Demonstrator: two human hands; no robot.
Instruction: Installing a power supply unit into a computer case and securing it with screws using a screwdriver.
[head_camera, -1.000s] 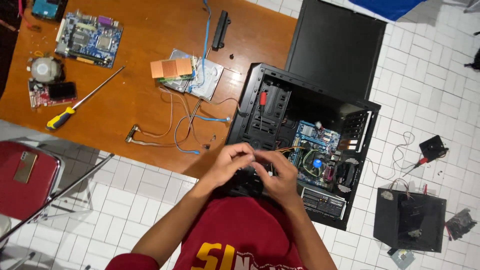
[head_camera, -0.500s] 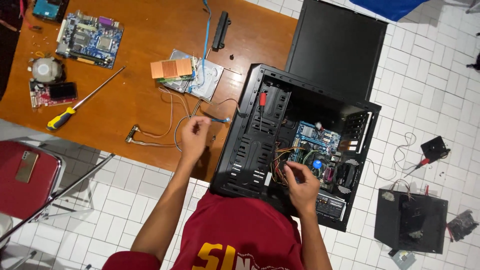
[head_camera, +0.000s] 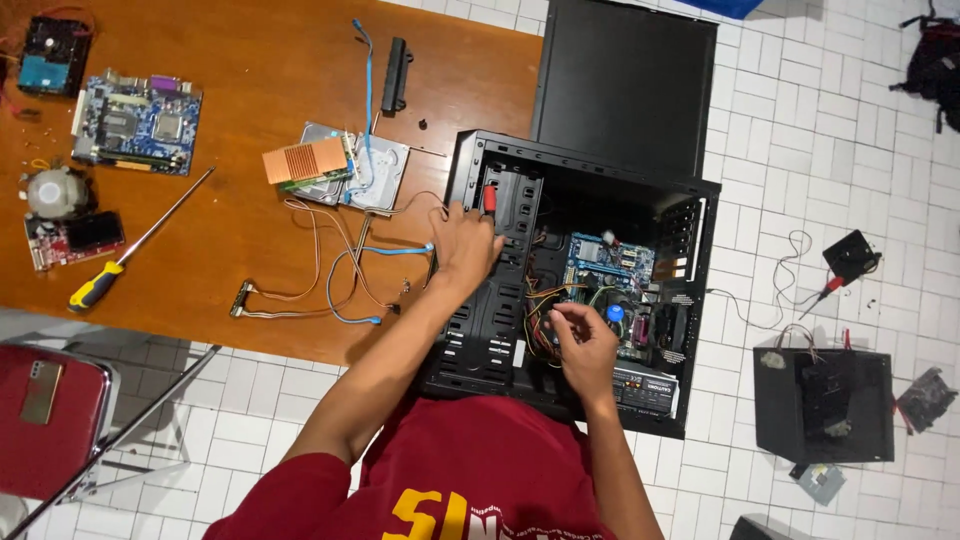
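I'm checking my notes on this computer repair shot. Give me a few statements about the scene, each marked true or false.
1. The left hand rests on the drive bay edge of the open black computer case. True.
2. The right hand holds the yellow-handled screwdriver. False: the screwdriver lies alone on the wooden table, far from both hands; the right hand is among the wires inside the case.
3. A blue motherboard lies on the table, outside the case. True.
4. The case's black side panel is fitted on the case. False: it lies apart on the tiled floor.
5. A red chair stands at the table's near edge. True.
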